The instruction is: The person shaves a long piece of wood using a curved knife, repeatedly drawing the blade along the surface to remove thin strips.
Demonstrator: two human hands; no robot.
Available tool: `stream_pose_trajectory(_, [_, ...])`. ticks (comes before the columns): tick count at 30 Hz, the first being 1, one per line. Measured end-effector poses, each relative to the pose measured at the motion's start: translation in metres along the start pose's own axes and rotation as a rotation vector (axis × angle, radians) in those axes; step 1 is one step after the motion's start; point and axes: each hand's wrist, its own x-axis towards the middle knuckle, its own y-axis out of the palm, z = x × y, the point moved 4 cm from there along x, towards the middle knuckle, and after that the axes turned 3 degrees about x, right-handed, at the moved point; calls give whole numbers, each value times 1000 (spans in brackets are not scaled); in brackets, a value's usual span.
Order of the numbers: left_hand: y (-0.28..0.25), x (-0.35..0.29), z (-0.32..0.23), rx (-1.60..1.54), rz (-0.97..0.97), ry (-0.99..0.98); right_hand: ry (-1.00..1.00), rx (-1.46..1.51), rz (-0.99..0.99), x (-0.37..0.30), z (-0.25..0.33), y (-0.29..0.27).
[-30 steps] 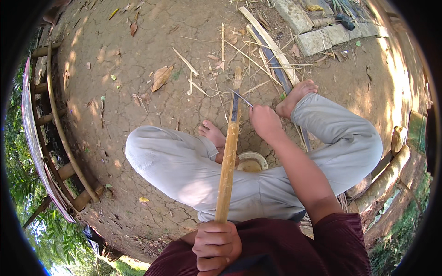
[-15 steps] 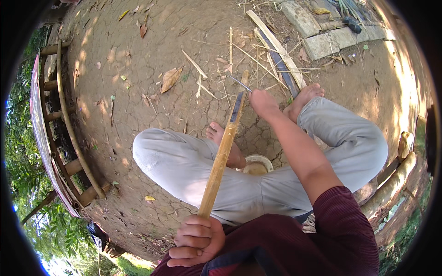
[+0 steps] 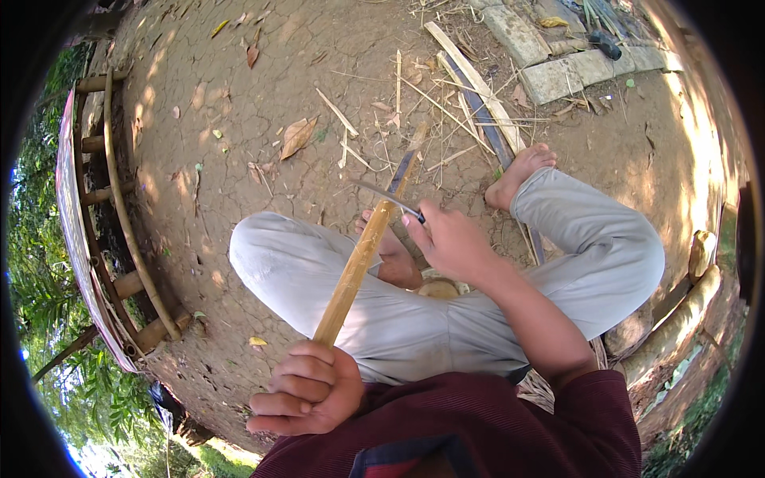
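My left hand [image 3: 307, 389] is closed around the near end of a long flat bamboo strip [image 3: 355, 275]. The strip slants away over my left leg, with a dark patch toward its far end. In my right hand [image 3: 456, 245] is a knife [image 3: 387, 195] with a dark handle and a thin, slightly curved blade. Its blade lies across the strip at the near edge of the dark patch. Whether the edge bites into the surface is too fine to tell.
Split bamboo pieces [image 3: 476, 84] and thin shavings lie on the cracked earth beyond my feet. A round pale object [image 3: 438, 288] sits between my legs. Flat slabs [image 3: 562, 77] lie at the far right. A pole-framed structure [image 3: 119, 199] stands on the left.
My right hand and the knife have come nearer to me and leftward, the blade now crossing the strip. The left hand has drawn the strip slightly back and to the left.
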Motion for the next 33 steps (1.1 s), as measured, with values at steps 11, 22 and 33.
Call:
stream_pose_trajectory(11, [12,0,8,12,101,-14,-314,-47,-41,-76,39,15])
stream_pose_trajectory(22, [36,14,1,119,291,31,-189,96,-17,-84,63,-15])
stream_pose_trajectory(33, [28,-4,5,67,492,-32,-237,-58,-71,-79,28,5])
